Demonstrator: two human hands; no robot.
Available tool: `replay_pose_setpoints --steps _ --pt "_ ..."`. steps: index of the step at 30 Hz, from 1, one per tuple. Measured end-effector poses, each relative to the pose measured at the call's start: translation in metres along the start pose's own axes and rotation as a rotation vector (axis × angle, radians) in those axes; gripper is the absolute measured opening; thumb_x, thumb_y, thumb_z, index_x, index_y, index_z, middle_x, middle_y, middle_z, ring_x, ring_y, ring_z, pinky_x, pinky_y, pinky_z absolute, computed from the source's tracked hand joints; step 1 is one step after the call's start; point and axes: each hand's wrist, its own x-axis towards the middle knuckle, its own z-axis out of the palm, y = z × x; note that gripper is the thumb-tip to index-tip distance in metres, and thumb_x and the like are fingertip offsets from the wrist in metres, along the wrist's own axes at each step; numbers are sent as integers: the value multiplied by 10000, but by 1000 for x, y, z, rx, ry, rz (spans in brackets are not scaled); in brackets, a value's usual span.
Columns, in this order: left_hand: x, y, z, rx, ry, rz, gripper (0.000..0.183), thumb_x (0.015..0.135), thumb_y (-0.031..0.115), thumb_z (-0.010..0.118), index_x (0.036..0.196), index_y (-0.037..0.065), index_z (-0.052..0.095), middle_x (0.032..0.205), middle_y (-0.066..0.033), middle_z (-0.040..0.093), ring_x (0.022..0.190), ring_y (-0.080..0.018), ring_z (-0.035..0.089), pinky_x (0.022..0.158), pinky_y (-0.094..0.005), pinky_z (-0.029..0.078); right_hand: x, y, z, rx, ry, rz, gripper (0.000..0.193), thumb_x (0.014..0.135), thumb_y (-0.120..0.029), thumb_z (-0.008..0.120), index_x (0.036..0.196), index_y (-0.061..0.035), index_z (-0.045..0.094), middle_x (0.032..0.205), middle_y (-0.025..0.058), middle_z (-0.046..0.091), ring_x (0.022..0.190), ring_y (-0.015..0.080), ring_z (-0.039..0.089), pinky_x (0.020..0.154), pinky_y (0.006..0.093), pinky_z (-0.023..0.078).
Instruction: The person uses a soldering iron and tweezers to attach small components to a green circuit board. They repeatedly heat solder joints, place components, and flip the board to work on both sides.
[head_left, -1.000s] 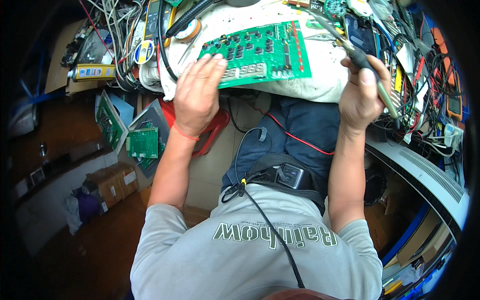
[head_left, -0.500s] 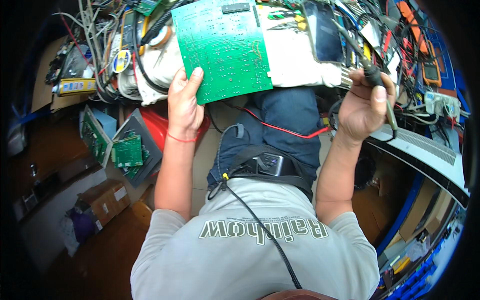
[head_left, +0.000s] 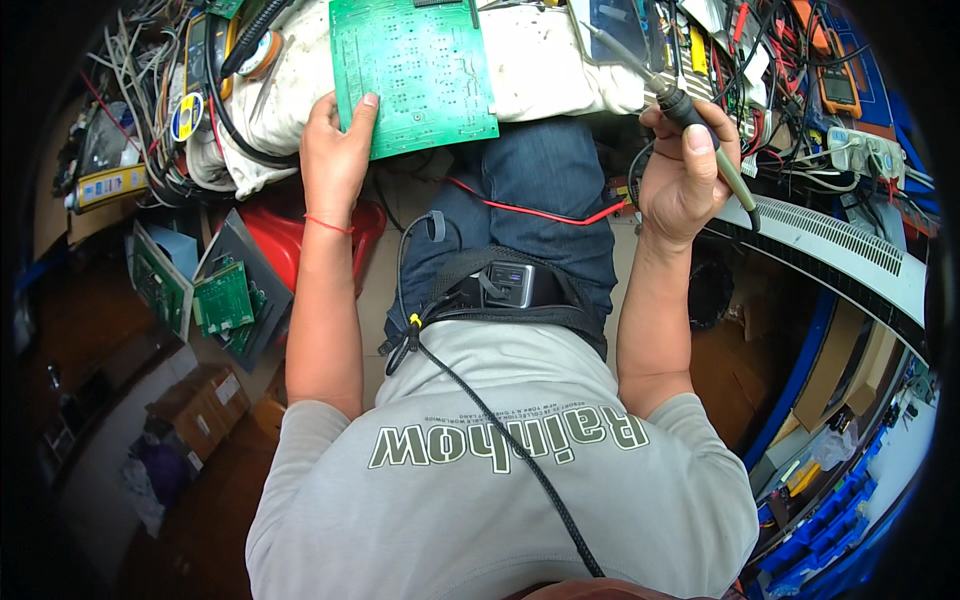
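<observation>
A large green circuit board (head_left: 415, 85) lies tilted over the near edge of the white cloth, its surface dotted with rows of solder points and a dark chip at the far edge. My left hand (head_left: 338, 140) grips its near left corner, thumb on top and fingers beneath, out of sight. On the right, my right hand (head_left: 690, 175) is closed round the dark handle of a soldering iron (head_left: 682, 108). The iron's metal tip points up and left, apart from the board, toward the dark-screened phone (head_left: 618, 30) on the cloth.
White cloth (head_left: 550, 85) covers the bench front. Cables, a yellow multimeter (head_left: 200, 60) and a solder spool (head_left: 262, 55) crowd the left; an orange multimeter (head_left: 838, 85) and wires fill the right. Spare boards (head_left: 225, 298) lean beside a red stool (head_left: 268, 235). A red cable (head_left: 540, 212) crosses my knees.
The whole view has shifted, with most things now further left and higher in the picture. The soldering iron's tip has swung further left; both hands keep their holds.
</observation>
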Motion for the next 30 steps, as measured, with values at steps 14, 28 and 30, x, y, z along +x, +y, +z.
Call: replay_pose_setpoints --steps 14,28,30 --pt "-52 -50 -36 -208 67 -208 375 1078 300 627 1270 -21 613 995 -148 764 859 -195 742 758 -343 598 -33 9 -41 -12 68 166 355 984 -151 626 1280 43 596 1111 246 717 974 329 736 955 433 586" --pt "-56 -28 33 -1332 -228 -269 270 1090 167 592 1309 9 603 1228 -137 712 1069 -250 727 962 -405 606 -37 2 -41 -16 8 130 334 1033 -196 573 1258 51 588 1089 202 727 961 276 710 912 417 564" --pt "-58 -21 41 -1231 -237 -339 349 1092 184 590 1381 -10 562 1305 -145 679 1149 -247 697 1007 -389 577 -38 4 -41 -9 9 151 329 1033 -189 578 1259 51 588 1099 202 728 971 276 714 922 418 560"
